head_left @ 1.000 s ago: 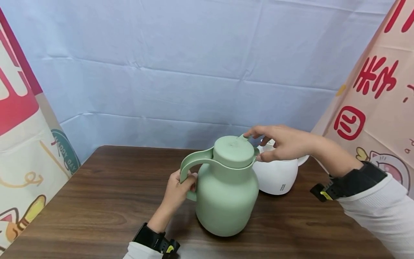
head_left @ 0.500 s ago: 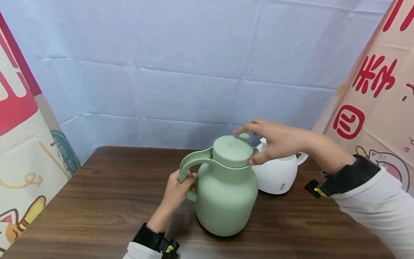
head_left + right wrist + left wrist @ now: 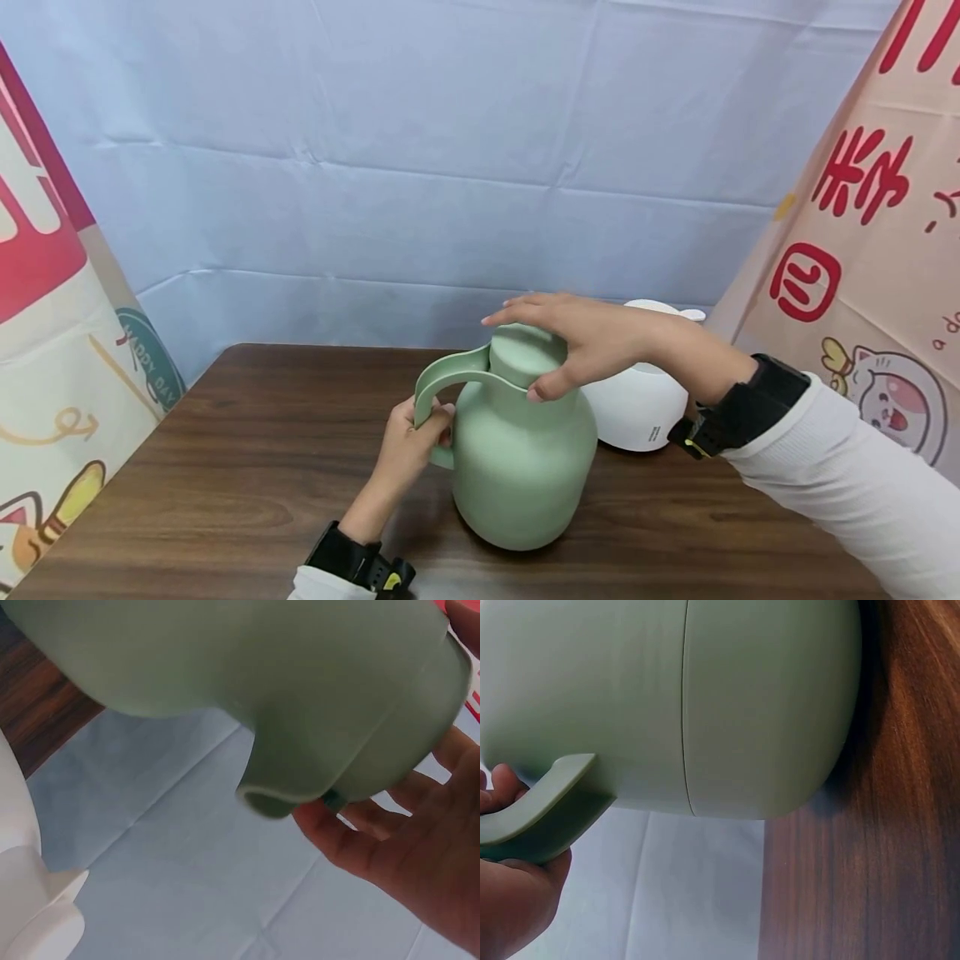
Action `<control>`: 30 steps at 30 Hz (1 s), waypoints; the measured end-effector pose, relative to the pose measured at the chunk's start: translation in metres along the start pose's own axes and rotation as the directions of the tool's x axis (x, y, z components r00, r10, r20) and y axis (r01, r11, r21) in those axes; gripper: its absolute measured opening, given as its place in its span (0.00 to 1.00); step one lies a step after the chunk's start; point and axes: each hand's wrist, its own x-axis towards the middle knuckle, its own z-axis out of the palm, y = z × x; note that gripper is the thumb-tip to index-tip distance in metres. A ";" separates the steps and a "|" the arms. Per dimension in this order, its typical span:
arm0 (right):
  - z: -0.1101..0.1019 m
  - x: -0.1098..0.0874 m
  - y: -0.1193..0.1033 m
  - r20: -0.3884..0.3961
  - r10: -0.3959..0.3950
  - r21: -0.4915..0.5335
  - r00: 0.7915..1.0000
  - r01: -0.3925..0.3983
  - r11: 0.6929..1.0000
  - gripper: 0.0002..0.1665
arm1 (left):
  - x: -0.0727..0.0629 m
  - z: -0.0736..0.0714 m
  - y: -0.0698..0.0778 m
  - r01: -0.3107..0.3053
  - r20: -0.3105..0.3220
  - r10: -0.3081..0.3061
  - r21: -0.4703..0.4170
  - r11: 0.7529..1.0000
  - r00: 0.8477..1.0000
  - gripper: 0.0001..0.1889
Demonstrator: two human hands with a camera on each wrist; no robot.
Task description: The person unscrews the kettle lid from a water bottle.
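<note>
A pale green thermos jug stands upright on the wooden table. My left hand holds its looped handle; the left wrist view shows the fingers wrapped around the handle's lower end. Over the round lid lies my right hand, thumb at the near side and fingers reaching across to the far side, gripping it. Part of the lid is hidden by that hand. In the right wrist view the fingers touch the lid's edge beside the spout.
Behind the jug, to the right, stands a white kettle, partly covered by the jug and right forearm. A pale blue cloth hangs behind the table. Printed cloths hang at the left and right.
My right hand has moved left from the spout side, over the lid, and now spans it. The left hand and the jug have stayed in place.
</note>
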 end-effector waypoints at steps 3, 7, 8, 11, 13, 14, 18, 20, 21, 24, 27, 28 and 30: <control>0.000 0.003 0.000 0.021 -0.023 0.028 1.000 0.022 0.999 0.41 | 0.001 0.000 -0.001 -0.006 0.006 0.006 -0.001 1.000 1.000 0.15; -0.002 0.006 -0.001 0.041 -0.015 0.060 0.999 0.013 0.998 0.39 | 0.002 -0.002 -0.001 -0.006 0.004 0.006 0.004 1.000 1.000 0.15; -0.003 0.007 -0.001 0.047 -0.011 0.062 0.999 0.008 0.998 0.39 | 0.002 -0.002 -0.001 -0.006 0.004 0.006 0.006 1.000 1.000 0.15; -0.005 0.010 -0.005 0.067 0.010 0.040 0.998 -0.012 0.999 0.39 | 0.003 -0.003 -0.002 -0.007 0.004 0.007 0.009 1.000 1.000 0.15; -0.006 0.012 -0.008 0.082 0.030 0.027 0.996 -0.033 0.999 0.39 | 0.004 -0.003 -0.003 -0.009 0.005 0.009 0.008 1.000 1.000 0.15; -0.007 0.013 -0.009 0.092 0.044 0.021 0.995 -0.046 0.999 0.40 | 0.004 -0.003 -0.003 -0.010 0.006 0.009 0.007 1.000 1.000 0.15; -0.007 0.014 -0.013 0.127 0.091 0.005 0.988 -0.092 0.996 0.41 | 0.003 -0.003 -0.004 -0.016 0.000 0.016 0.003 1.000 1.000 0.15; -0.007 0.014 -0.013 0.138 0.103 0.004 0.985 -0.104 0.995 0.40 | 0.002 -0.002 -0.005 -0.018 -0.002 0.018 0.001 1.000 1.000 0.15; -0.007 0.014 -0.013 0.142 0.106 0.006 0.984 -0.108 0.994 0.40 | 0.002 -0.002 -0.005 -0.020 -0.002 0.020 0.001 1.000 1.000 0.15; -0.008 0.014 -0.012 0.147 0.113 0.030 0.983 -0.118 0.992 0.39 | 0.001 -0.001 -0.005 -0.020 -0.005 0.020 0.003 1.000 1.000 0.15; -0.010 0.013 -0.011 0.152 0.124 0.053 0.981 -0.133 0.990 0.39 | 0.000 0.000 -0.004 -0.015 -0.007 0.015 0.003 1.000 1.000 0.15; -0.011 0.013 -0.010 0.155 0.127 0.054 0.980 -0.137 0.989 0.39 | -0.001 0.000 -0.003 -0.013 -0.007 0.013 0.002 1.000 1.000 0.15; -0.013 0.012 -0.010 0.161 0.124 0.052 0.979 -0.134 0.990 0.39 | -0.001 0.001 -0.002 -0.008 -0.009 0.008 0.001 1.000 1.000 0.15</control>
